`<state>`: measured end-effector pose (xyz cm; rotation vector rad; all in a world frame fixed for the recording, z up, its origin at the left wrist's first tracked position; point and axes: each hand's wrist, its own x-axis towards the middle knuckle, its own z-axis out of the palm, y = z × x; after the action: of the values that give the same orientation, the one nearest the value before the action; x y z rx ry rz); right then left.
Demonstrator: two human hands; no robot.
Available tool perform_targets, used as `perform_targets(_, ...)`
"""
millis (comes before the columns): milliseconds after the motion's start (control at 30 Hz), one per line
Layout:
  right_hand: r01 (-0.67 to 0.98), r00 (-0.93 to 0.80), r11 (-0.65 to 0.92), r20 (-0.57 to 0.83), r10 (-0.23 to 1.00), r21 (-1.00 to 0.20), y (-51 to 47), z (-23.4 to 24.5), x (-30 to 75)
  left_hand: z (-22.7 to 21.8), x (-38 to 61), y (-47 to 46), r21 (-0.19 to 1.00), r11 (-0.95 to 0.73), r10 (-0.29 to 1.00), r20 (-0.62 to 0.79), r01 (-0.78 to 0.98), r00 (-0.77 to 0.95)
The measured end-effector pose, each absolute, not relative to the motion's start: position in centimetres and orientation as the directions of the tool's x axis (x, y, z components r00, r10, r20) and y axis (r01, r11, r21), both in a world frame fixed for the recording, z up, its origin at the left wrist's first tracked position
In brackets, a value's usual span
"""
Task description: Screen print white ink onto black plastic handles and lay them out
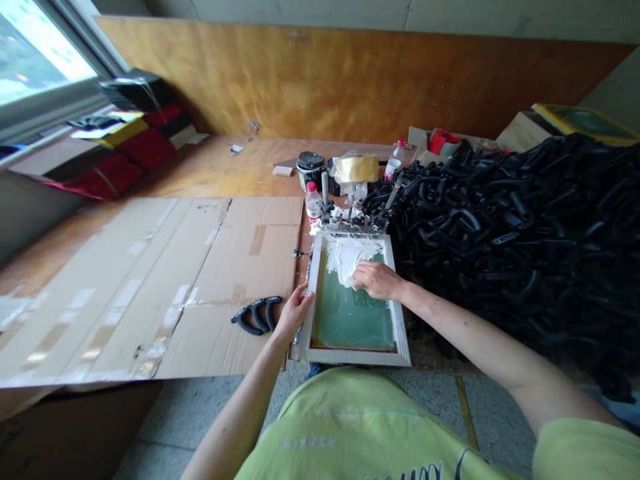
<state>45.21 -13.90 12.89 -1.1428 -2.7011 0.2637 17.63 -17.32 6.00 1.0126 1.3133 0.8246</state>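
A white-framed printing screen (403,333) with green mesh lies on the table in front of me. White ink (345,257) is spread over its far part. My left hand (295,312) grips the frame's left edge, fingers curled round it. My right hand (376,280) is closed on something at the edge of the white ink; what it holds is hidden under the fingers. Two black curved plastic handles (257,315) lie on the cardboard just left of my left hand.
Flattened cardboard (150,280) covers the table's left part. A big heap of black plastic handles (515,227) fills the right side. Behind the screen stand a small bottle (313,203), a black-lidded can (310,170), a tape roll (357,168) and another bottle (394,160). Red and yellow items (130,143) lie under the window.
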Motion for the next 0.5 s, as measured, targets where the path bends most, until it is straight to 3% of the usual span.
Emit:
perform_targets(167, 0.788, -0.544, 0.572, 0.180, 0.820, -0.226, -13.3, 13.0, 44.8, 6.7, 17.7, -17.4, 0.925, 0.380, 0.920, -0.379, 0.009, 0.101)
perform_targets(367, 0.739, -0.569, 0.611, 0.222, 0.792, -0.285, -14.4, 12.1, 44.8, 7.2, 17.7, -17.5, 0.926, 0.378, 0.920, -0.376, 0.006, 0.111)
perform_targets(500, 0.860, -0.354, 0.414, 0.236, 0.905, -0.297, -10.2, 14.6, 45.0, 9.6, 17.5, -17.6, 0.927, 0.373, 0.918, -0.375, 0.037, 0.133)
